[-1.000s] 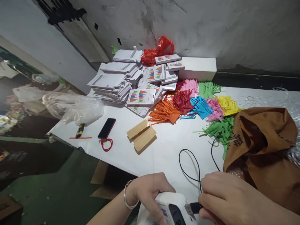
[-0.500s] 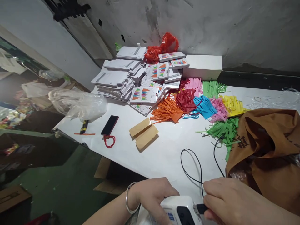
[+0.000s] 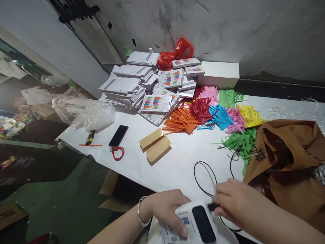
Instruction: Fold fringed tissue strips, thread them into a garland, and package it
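Observation:
My left hand (image 3: 170,209) is closed around a white power bank (image 3: 194,225) with a dark glossy panel and blue print, low in the view near the table's front edge. At its right end, my right hand (image 3: 232,203) pinches the black plug (image 3: 212,207) of a thin cable. The plug meets the side of the power bank; how far it sits in the port I cannot tell. From the plug, the black cable (image 3: 195,174) loops over the white table (image 3: 177,169) and runs up toward the green paper tassels (image 3: 240,142).
A phone (image 3: 118,136) with a red cord and a folded brown paper piece (image 3: 155,145) lie on the table. Behind are stacked white packets (image 3: 122,84), colourful tassels (image 3: 180,118) and a white box (image 3: 219,74). Brown cloth (image 3: 286,152) covers the right; a plastic bag (image 3: 86,113) lies left.
The power bank has come up slightly and tilted, showing more of its face. My right hand has shifted a little up and left with the plug, whose metal end no longer shows.

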Available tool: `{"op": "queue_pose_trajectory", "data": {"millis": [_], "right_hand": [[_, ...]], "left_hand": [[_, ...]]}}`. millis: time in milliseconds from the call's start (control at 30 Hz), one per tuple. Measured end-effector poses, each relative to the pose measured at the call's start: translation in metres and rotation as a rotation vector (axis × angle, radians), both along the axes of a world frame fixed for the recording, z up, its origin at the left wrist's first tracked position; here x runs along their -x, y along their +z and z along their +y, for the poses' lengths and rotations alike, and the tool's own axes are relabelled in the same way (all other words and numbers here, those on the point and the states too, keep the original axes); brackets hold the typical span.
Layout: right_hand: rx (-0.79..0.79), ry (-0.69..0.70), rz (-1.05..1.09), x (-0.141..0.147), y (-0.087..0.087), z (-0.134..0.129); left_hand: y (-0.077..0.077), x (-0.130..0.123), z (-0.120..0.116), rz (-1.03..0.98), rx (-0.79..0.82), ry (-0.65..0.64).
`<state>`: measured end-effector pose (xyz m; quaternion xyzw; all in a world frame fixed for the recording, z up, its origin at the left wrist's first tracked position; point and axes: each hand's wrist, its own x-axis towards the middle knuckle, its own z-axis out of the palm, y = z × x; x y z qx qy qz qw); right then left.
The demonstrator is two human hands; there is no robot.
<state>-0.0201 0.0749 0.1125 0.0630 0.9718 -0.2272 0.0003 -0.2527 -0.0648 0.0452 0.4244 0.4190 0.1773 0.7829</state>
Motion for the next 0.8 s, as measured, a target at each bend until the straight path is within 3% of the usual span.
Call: {"op": "queue_pose_trajectory", "data": {"millis": [67,133,200,233,333,400,467,633,733,800], "right_hand": [[0.089,-0.257,0.081,-0.014,-0.007,0.025],[0.139,-0.676,0.196,-0.042,-0.024,0.051],[0.099,-1.113,0.25,-0.078,-0.056,0.068],[0.107,-1.206,0.181,-0.096,-0.076,0.072],[0.358,-1.177,-0.138,-0.127,-0.138,0.062],[0.395,-1.152,-0.15,-0.124,-0.17,0.051],[0.372,-1.192,-0.146,-0.103,-0.189,0.049],[0.223,-1.392,-0.171,-0.038,-0.209,0.086],[0.19,-1.436,-0.146,-0.021,-0.21,0.098],[0.171,-1.405,-0.066,-0.018,-0.204,0.089]], "left_hand": [[-0.01,0.017,-0.004,0.0,-0.004,0.15],[-0.026,0.038,-0.015,-0.011,0.019,0.377],[-0.046,0.058,-0.029,0.004,0.058,0.623],[-0.057,0.066,-0.036,0.018,0.084,0.709],[-0.091,0.079,-0.05,0.087,0.195,0.841],[-0.111,0.078,-0.049,0.14,0.225,0.852],[-0.128,0.072,-0.04,0.188,0.199,0.848],[-0.152,0.057,-0.002,0.46,0.007,0.778],[-0.156,0.055,0.014,0.658,-0.081,0.708],[-0.155,0.053,0.02,0.732,-0.093,0.695]]}}
